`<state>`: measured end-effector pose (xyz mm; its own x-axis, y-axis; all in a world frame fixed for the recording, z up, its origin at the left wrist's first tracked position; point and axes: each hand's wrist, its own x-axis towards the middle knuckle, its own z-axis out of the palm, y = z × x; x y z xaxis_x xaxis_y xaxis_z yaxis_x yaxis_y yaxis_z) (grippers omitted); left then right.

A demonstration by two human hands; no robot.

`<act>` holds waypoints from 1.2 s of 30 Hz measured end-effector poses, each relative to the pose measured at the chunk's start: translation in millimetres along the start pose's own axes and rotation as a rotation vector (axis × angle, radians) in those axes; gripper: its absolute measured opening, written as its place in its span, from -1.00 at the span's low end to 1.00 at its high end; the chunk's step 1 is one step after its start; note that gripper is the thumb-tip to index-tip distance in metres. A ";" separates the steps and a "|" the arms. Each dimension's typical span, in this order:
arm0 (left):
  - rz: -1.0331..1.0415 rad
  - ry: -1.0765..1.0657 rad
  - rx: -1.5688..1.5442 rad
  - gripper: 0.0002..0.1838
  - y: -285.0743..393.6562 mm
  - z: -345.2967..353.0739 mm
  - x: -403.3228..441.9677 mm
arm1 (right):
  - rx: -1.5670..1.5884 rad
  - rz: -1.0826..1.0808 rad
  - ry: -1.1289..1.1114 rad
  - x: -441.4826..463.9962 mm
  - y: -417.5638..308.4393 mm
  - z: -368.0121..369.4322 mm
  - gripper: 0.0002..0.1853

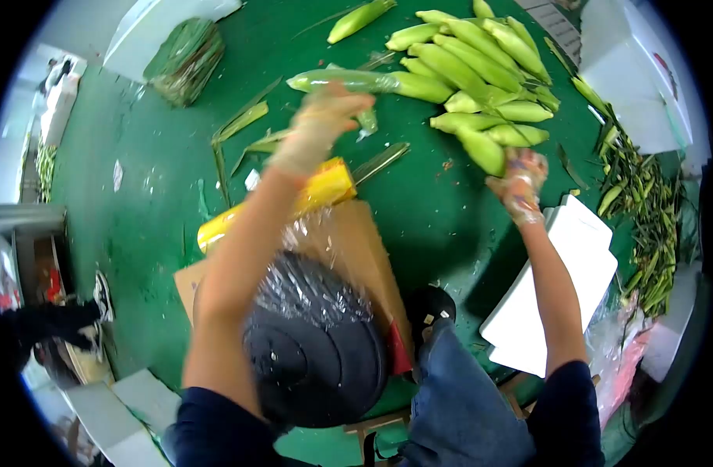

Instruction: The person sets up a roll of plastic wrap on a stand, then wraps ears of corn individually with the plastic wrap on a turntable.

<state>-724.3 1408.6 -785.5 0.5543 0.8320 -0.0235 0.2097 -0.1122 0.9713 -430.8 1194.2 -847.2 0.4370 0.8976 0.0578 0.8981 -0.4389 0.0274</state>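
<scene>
My right hand [520, 183], in a thin clear glove, has its fingers closed around the lower end of a green ear of corn [481, 152] at the front of a pile of corn [481, 58]. My left hand [325, 124], also gloved and slightly blurred, is just below an ear of corn in clear film [341, 80]. Its fingers are spread, and I cannot tell whether they touch that ear. Another husked ear [426, 87] lies against the wrapped one's right end.
A yellow roll [220, 227] and cardboard [364, 249] adjoin a black round lid-like object [317, 350] under plastic film. White foam sheets [558, 280] lie right. Husk scraps [644, 226] heap at far right. A bundle in green plastic [187, 62] is upper left. Another person's shoe [103, 296] shows left.
</scene>
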 end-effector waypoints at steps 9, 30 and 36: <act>-0.714 0.075 0.865 -0.07 33.1 -159.1 -340.4 | 0.780 -0.474 0.064 -72.1 -173.5 -180.3 -0.45; -0.494 1.030 -0.302 -0.79 29.7 -123.8 -373.3 | 0.789 -0.892 -0.112 -145.2 -336.8 -104.6 -0.33; -0.106 0.952 -0.397 -0.81 44.4 -113.1 -358.3 | 0.541 -1.287 -0.114 -148.5 -313.0 -110.5 -0.25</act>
<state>-1004.7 1167.0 -707.2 -0.3539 0.9315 -0.0845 -0.1560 0.0303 0.9873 -782.4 1193.9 -754.0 -0.7194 0.6634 0.2057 0.5634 0.7306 -0.3859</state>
